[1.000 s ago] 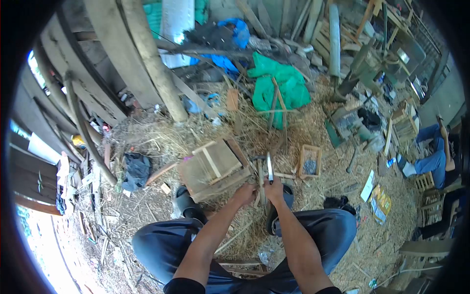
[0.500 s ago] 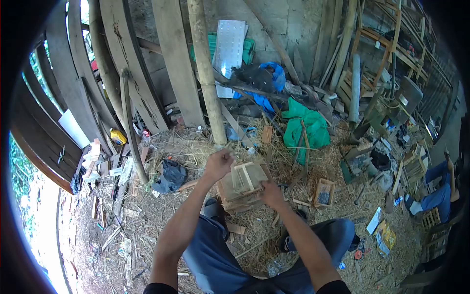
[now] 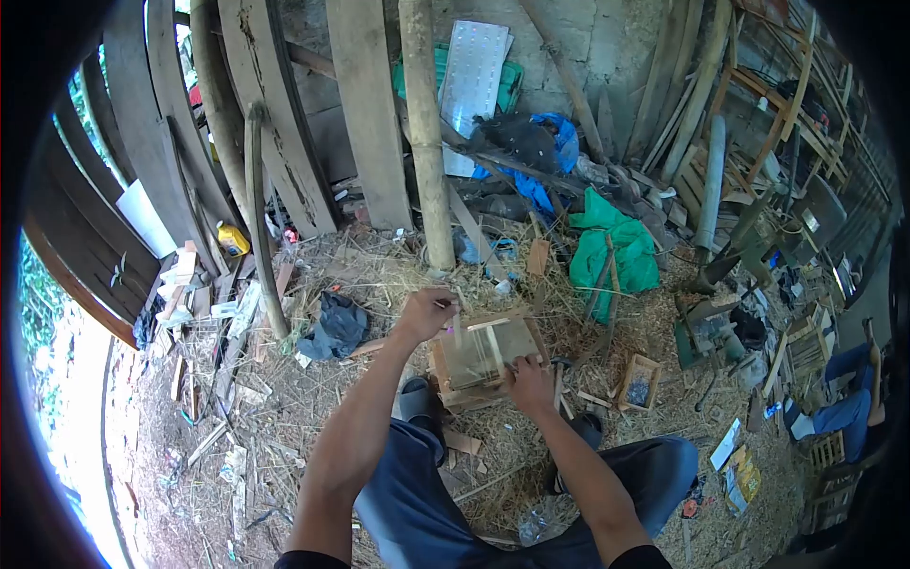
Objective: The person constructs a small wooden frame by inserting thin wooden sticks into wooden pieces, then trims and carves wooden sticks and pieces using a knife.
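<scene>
A low wooden block (image 3: pixel 469 365) with a flat top stands on the ground between my feet. Thin pale wooden strips (image 3: pixel 489 323) lie across it, some blurred. Over the block's far left corner, my left hand (image 3: pixel 424 318) is closed, thumb and fingers pinched together. Whatever small thing is between them is too blurred to name. My right hand (image 3: pixel 531 381) rests at the block's right side, fingers bent over the end of a strip. A hammer (image 3: pixel 560 368) appears to lie just right of that hand, partly hidden.
Right of the block sits a small wooden box of nails (image 3: pixel 639 382). A black plastic bag (image 3: pixel 336 325) lies to the left, and a green sack (image 3: pixel 614 248) lies beyond. A bamboo post (image 3: pixel 427 142) rises behind the block. At far right, another person's leg (image 3: pixel 844 394) shows.
The view has shifted, so the background sits further right and higher. My left hand has turned slightly with its fingers still closed. My right hand's fingers have bent more at the block's edge.
</scene>
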